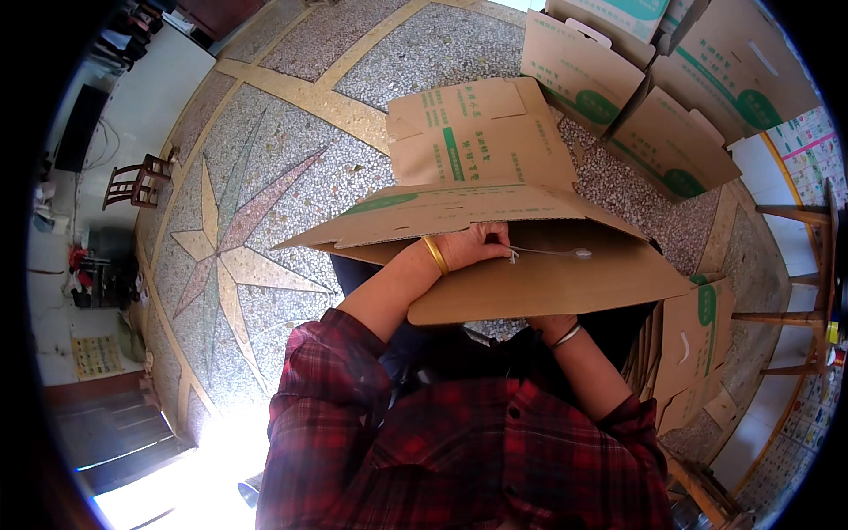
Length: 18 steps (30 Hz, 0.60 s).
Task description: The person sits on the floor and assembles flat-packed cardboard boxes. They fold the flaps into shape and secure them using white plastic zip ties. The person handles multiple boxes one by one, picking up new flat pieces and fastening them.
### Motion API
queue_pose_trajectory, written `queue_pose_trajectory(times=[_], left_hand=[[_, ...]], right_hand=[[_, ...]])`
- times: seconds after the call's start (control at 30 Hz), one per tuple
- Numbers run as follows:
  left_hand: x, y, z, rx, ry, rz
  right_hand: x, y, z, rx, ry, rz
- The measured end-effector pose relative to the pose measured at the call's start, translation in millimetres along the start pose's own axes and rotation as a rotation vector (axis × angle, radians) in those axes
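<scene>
Includes 2 bare hands [477, 243], 2 bangles [436, 256], 1 carton in hand [539, 290], 1 plaid shirt [442, 442], 1 inlaid floor star [231, 267].

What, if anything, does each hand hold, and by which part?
Left hand: apparently a thin, whitish, plastic-looking strip, by its left end. Right hand: mostly hidden under the brown cardboard panel; cannot tell.

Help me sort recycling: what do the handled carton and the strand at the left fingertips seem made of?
Carton: matte brown cardboard, probably corrugated, judging by its stiff panels and rough cut edge. Strand: perhaps plastic, pale or translucent, since it looks thin with a faint sheen; too small to be sure.
</scene>
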<state>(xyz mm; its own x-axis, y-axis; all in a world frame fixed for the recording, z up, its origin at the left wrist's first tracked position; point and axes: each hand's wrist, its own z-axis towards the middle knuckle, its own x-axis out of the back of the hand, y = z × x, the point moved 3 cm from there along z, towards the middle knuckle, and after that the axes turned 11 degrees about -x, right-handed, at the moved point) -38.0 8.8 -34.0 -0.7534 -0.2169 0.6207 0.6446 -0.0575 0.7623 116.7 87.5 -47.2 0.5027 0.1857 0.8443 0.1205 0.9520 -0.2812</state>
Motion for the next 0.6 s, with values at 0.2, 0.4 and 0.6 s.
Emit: queue_pose_trajectory(times=[0.2,0.4,0.6], left_hand=[[0,0,-1,-0.044,0.005,0.049],[7,11,-1,-0.111,0.047,0.170],[8,8,-2,-0.066,0.012,0.115]], right_hand=[[-2,0,-1,0.012,0.027,-0.015],[-4,1,-3,0.022,0.063,-0.046],[-4,1,-3,0.021,0.067,-0.041]])
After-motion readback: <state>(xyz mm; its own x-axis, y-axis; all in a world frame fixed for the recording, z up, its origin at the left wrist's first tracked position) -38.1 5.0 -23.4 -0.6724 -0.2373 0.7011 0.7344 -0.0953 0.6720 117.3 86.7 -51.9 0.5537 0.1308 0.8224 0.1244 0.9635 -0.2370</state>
